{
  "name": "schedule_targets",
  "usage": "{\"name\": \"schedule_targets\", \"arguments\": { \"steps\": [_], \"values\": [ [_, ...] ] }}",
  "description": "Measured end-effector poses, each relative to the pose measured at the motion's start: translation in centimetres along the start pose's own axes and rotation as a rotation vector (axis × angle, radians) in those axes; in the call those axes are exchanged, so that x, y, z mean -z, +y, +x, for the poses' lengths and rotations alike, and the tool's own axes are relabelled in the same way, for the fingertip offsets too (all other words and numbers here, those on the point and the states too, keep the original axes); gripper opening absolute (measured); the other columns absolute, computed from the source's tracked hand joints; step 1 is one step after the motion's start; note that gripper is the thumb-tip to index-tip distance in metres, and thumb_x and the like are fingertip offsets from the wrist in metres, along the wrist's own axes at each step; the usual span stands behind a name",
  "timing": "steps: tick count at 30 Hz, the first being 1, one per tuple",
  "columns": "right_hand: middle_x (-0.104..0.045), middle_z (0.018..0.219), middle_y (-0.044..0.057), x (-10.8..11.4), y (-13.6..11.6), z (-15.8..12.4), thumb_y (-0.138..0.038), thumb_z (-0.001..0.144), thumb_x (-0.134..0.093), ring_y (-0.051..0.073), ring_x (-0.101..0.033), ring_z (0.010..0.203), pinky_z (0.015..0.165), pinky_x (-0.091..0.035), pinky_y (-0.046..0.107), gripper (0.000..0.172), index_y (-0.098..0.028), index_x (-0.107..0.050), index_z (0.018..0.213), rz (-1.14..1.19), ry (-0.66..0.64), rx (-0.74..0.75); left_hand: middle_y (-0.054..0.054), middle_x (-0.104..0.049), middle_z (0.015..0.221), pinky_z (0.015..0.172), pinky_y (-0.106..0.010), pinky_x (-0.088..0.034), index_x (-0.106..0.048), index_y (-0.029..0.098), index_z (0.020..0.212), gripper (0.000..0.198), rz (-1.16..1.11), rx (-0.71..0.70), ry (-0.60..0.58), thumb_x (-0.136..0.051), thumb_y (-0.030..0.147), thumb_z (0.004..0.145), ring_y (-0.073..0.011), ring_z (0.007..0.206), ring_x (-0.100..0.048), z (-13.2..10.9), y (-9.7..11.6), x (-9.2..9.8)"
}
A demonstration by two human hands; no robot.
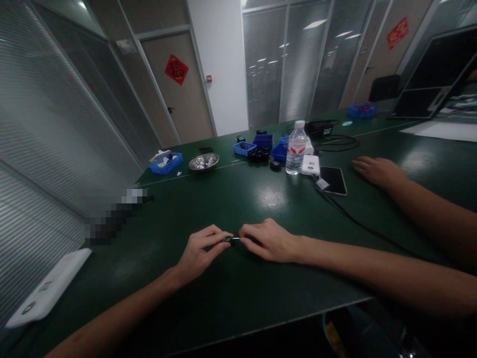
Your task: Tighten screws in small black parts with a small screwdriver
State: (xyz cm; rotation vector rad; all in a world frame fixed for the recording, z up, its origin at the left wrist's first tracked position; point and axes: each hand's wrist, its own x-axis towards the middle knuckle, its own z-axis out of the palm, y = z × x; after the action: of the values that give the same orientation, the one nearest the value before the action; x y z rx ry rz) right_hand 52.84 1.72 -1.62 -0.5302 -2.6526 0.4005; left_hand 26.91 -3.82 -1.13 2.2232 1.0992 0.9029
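Note:
Over the near part of the green table, my left hand (197,251) pinches a small green piece (227,239) that looks like a little circuit board. Just right of it, my right hand (270,241) has its thumb and fingertips closed at the end of a thin, silvery strip (236,238). That strip spans the short gap between my hands and meets the green piece. How it is fixed there is too small to tell, and my right fingers hide its other end.
Another person's hand (380,171) rests on the table (179,308) at right. Beyond my hands are a metal bowl (203,162), blue trays (166,163), a water bottle (295,149), a white box (310,165) and a phone (334,180). A black cable (357,223) runs along the right.

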Motion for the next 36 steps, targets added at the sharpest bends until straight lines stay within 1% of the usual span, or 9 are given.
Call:
{"name": "schedule_targets", "arguments": {
  "steps": [3, 7, 9, 14, 18, 25, 28, 33, 36],
  "values": [
    [-0.068, 0.089, 0.002, 0.09, -0.06, 0.05, -0.034, 0.106, -0.039, 0.011, -0.056, 0.066, 0.061, -0.034, 0.025, 0.023, -0.018, -0.055, 0.11, -0.015, -0.001, 0.011, -0.005, -0.068, 0.102, 0.081, -0.027, -0.052, -0.073, 0.023, 0.121, 0.026, 0.005, -0.002, -0.012, -0.061, 0.024, 0.098, -0.016, 0.091, -0.064, -0.03, -0.06, -0.06],
    [-0.067, 0.086, 0.002, 0.04, 0.03, 0.11, -0.033, 0.105, -0.04, 0.011, -0.054, 0.063, 0.058, -0.031, 0.026, 0.024, -0.018, -0.058, 0.108, -0.125, -0.03, 0.016, -0.006, -0.067, 0.104, 0.08, -0.027, -0.052, -0.071, 0.024, 0.125, 0.029, 0.048, -0.01, -0.058, -0.059, 0.023, 0.099, -0.0161, 0.092, -0.063, -0.03, -0.36, -0.36],
    [-0.067, 0.086, 0.002, -0.04, 0.06, 0.1, -0.033, 0.105, -0.041, 0.011, -0.053, 0.062, 0.058, -0.031, 0.026, 0.024, -0.018, -0.059, 0.108, -0.147, -0.034, 0.022, -0.006, -0.067, 0.104, 0.08, -0.028, -0.052, -0.071, 0.023, 0.126, 0.029, 0.061, -0.016, -0.06, -0.059, 0.023, 0.099, -0.0164, 0.092, -0.063, -0.04, -0.48, -0.44],
    [-0.067, 0.089, 0.003, -0.13, -0.08, 0.07, -0.033, 0.106, -0.039, 0.011, -0.056, 0.067, 0.061, -0.035, 0.025, 0.027, -0.018, -0.06, 0.11, -0.092, 0.016, 0.031, -0.007, -0.067, 0.104, 0.081, -0.028, -0.052, -0.071, 0.022, 0.124, 0.028, 0.023, -0.028, -0.023, -0.06, 0.023, 0.099, -0.0163, 0.093, -0.064, -0.07, -0.29, -0.16],
    [-0.067, 0.089, 0.003, -0.06, -0.14, 0.11, -0.033, 0.107, -0.038, 0.011, -0.056, 0.067, 0.061, -0.037, 0.025, 0.028, -0.017, -0.06, 0.11, -0.06, 0.012, 0.053, -0.007, -0.068, 0.104, 0.082, -0.028, -0.053, -0.072, 0.021, 0.122, 0.027, 0.005, -0.061, -0.009, -0.061, 0.021, 0.098, -0.0167, 0.094, -0.065, -0.08, -0.07, 0.04],
    [-0.066, 0.088, 0.003, -0.21, -0.26, 0.08, -0.033, 0.107, -0.038, 0.011, -0.057, 0.069, 0.064, -0.038, 0.025, 0.026, -0.017, -0.059, 0.107, -0.016, 0.043, 0.062, -0.007, -0.07, 0.103, 0.083, -0.027, -0.053, -0.074, 0.02, 0.117, 0.023, 0.001, -0.08, 0.031, -0.063, 0.02, 0.096, -0.0167, 0.093, -0.066, -0.14, -0.1, -0.27],
    [-0.066, 0.088, 0.003, -0.14, -0.2, 0.1, -0.034, 0.107, -0.038, 0.011, -0.057, 0.068, 0.063, -0.037, 0.025, 0.027, -0.017, -0.059, 0.107, -0.043, 0.04, 0.06, -0.007, -0.069, 0.101, 0.083, -0.027, -0.053, -0.075, 0.02, 0.115, 0.022, 0.019, -0.076, 0.044, -0.063, 0.02, 0.096, -0.0167, 0.093, -0.066, -0.03, 0.07, -0.41],
    [-0.066, 0.089, 0.003, 0.11, 0.06, 0.19, -0.034, 0.106, -0.037, 0.011, -0.054, 0.065, 0.058, -0.033, 0.025, 0.028, -0.018, -0.06, 0.109, -0.144, 0.02, 0.051, -0.007, -0.068, 0.105, 0.086, -0.029, -0.053, -0.072, 0.019, 0.119, 0.024, 0.061, -0.06, 0.061, -0.061, 0.02, 0.097, -0.0176, 0.096, -0.065, 0.04, 0.28, -0.59],
    [-0.066, 0.087, 0.003, 0.08, 0.16, 0.17, -0.033, 0.106, -0.038, 0.011, -0.052, 0.063, 0.057, -0.031, 0.025, 0.028, -0.018, -0.061, 0.108, -0.187, 0.012, 0.051, -0.008, -0.067, 0.107, 0.088, -0.031, -0.053, -0.07, 0.02, 0.121, 0.026, 0.088, -0.053, 0.032, -0.059, 0.021, 0.098, -0.0182, 0.098, -0.064, -0.03, 0.16, -0.64]
  ]
}}
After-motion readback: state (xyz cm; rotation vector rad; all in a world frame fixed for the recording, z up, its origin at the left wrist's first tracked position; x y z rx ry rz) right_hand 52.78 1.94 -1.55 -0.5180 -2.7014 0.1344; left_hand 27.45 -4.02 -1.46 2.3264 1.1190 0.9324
